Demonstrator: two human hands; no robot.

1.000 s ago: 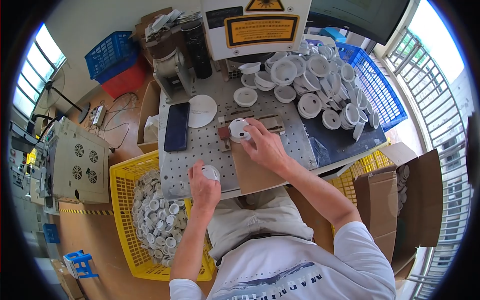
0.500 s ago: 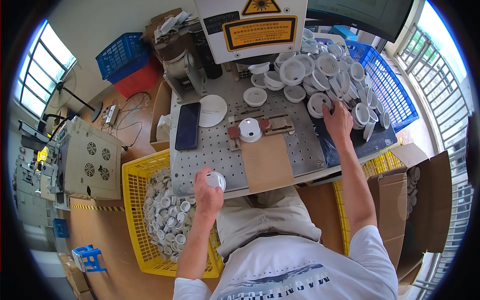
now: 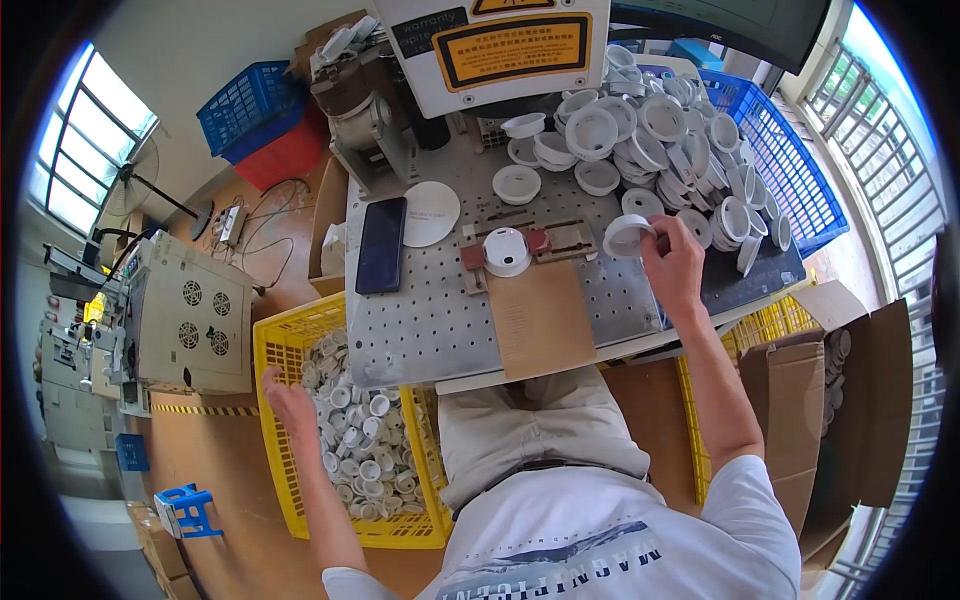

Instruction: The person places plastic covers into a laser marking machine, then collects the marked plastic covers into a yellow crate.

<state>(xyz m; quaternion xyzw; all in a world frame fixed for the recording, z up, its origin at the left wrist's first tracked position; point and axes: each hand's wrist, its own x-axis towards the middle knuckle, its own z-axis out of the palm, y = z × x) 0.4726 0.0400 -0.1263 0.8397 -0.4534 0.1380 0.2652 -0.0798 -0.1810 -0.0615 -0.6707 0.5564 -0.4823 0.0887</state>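
Note:
My right hand (image 3: 672,262) grips a white round plastic cap (image 3: 626,238) by its edge, tilted above the right part of the perforated metal plate. My left hand (image 3: 290,402) is over the left edge of a yellow basket (image 3: 292,508), fingers apart, with nothing visible in it. Many white caps (image 3: 368,430) fill that basket. On the plate, a white cap with a small dark hole (image 3: 506,252) sits in a fixture with reddish jaws (image 3: 538,241). A piece of brown cardboard (image 3: 543,325) lies in front of the fixture. A heap of white caps (image 3: 665,120) covers the back right.
A dark phone (image 3: 381,245) and a white disc (image 3: 432,214) lie on the plate's left side. A machine housing with a warning label (image 3: 510,52) hangs over the back. A blue basket (image 3: 820,205) stands behind the heap, and an open cardboard box (image 3: 780,420) is at the right.
My left hand has moved left from the plate's front edge to the yellow basket, and its cap is gone from it. My right hand has lifted a cap from the heap leftward.

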